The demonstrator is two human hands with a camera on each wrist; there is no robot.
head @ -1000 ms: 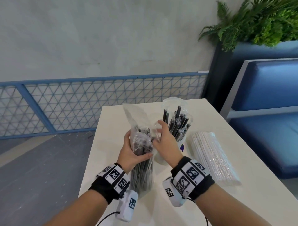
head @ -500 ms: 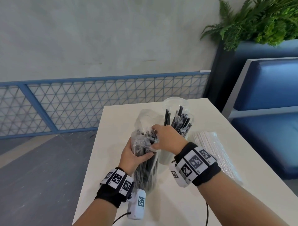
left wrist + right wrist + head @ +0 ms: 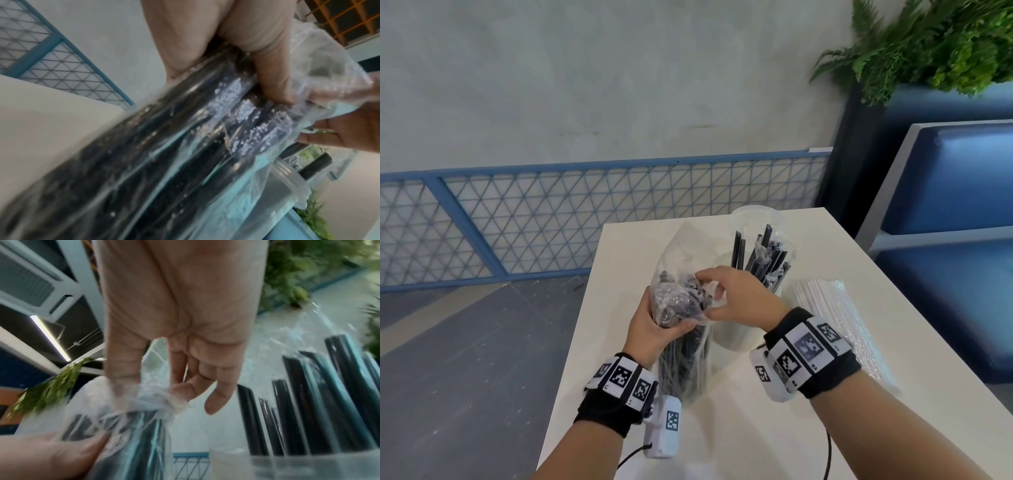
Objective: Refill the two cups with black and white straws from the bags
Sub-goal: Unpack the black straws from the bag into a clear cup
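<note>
A clear bag of black straws (image 3: 683,356) stands upright on the white table (image 3: 756,428). My left hand (image 3: 664,318) grips it round the upper part; its thumb (image 3: 267,73) presses on the plastic. My right hand (image 3: 709,294) pinches the crumpled plastic at the bag's mouth (image 3: 162,400). Just behind it stands a clear cup with several black straws (image 3: 760,263), with a second clear cup (image 3: 756,219) behind that; I cannot tell what it holds. A bag of white straws (image 3: 835,325) lies on the table to the right.
A blue mesh railing (image 3: 551,219) runs past the table's far left. A blue bench seat (image 3: 955,212) and a planter with green ferns (image 3: 928,44) stand to the right. Grey floor (image 3: 465,359) lies left of the table.
My right hand has moved left from beside the cup onto the top of the black-straw bag, and the bag's tall upper flap is now pulled down and crumpled. The left hand keeps its hold.
</note>
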